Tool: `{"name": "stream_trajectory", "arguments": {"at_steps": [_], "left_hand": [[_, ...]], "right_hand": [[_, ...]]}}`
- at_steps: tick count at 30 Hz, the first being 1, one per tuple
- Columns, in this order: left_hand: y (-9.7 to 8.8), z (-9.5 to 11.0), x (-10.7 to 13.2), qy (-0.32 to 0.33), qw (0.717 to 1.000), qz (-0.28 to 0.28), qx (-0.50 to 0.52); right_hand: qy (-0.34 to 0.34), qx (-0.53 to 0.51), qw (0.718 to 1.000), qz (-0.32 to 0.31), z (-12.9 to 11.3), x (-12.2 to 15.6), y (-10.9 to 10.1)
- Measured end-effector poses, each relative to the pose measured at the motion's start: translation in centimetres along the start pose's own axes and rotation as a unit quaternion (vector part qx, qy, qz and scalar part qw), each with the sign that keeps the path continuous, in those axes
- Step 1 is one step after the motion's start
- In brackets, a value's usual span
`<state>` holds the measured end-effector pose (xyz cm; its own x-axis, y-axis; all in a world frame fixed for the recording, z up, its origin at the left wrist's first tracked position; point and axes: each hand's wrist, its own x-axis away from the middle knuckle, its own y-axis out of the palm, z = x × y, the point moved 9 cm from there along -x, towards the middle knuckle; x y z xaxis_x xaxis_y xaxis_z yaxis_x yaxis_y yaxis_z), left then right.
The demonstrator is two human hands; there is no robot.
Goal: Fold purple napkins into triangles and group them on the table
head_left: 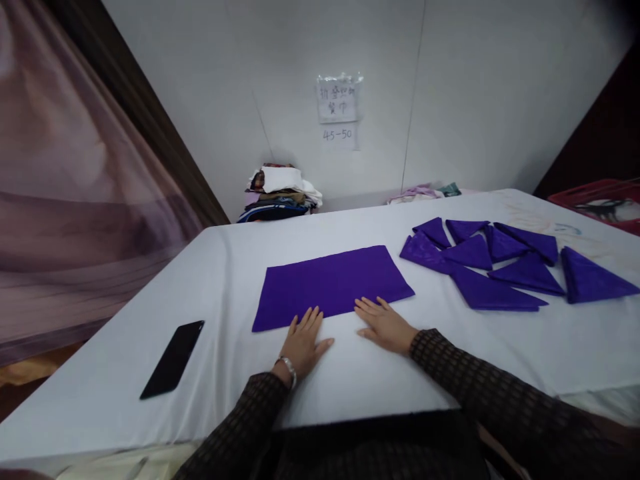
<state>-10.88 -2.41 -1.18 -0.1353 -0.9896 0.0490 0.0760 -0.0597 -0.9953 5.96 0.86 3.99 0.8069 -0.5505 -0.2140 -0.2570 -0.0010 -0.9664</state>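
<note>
A purple cloth napkin (333, 280) lies folded into a flat rectangle on the white-covered table (235, 373) in front of me. My left hand (301, 343) rests flat, fingers stretched out, its fingertips at the napkin's near edge. On the same edge, further right, my right hand (385, 325) lies open with its fingertips just on the cloth. Neither hand grips anything. To the right, several purple napkins folded into triangles (467, 252) lie in a loose, overlapping group.
A black phone (173, 360) lies at the left. Stacked clothes (280, 193) stand by the back wall, with more fabric (423, 193) to their right. A red basket (600, 197) is at the far right. Handwritten paper signs (339, 110) hang on the wall. A pinkish curtain (75, 167) borders the left side.
</note>
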Motion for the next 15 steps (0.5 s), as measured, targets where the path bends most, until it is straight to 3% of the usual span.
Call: {"name": "stream_trajectory", "arguments": {"at_steps": [4, 7, 10, 15], "left_hand": [[-0.1, -5.3, 2.6, -0.066, 0.998, 0.014, -0.018], [-0.3, -9.1, 4.7, -0.139, 0.99, 0.021, -0.027], [-0.2, -11.1, 6.0, -0.186, 0.982, 0.016, -0.027], [-0.1, -11.7, 6.4, -0.199, 0.98, 0.018, -0.011]], "right_hand": [[0.101, -0.005, 0.994, -0.029, 7.0, 4.9, 0.1], [0.152, -0.01, 0.988, -0.04, 10.2, 7.5, 0.8], [0.155, -0.015, 0.987, -0.04, 10.8, 8.2, 1.3], [0.154, -0.037, 0.986, -0.044, 10.6, 8.0, 1.3]]}}
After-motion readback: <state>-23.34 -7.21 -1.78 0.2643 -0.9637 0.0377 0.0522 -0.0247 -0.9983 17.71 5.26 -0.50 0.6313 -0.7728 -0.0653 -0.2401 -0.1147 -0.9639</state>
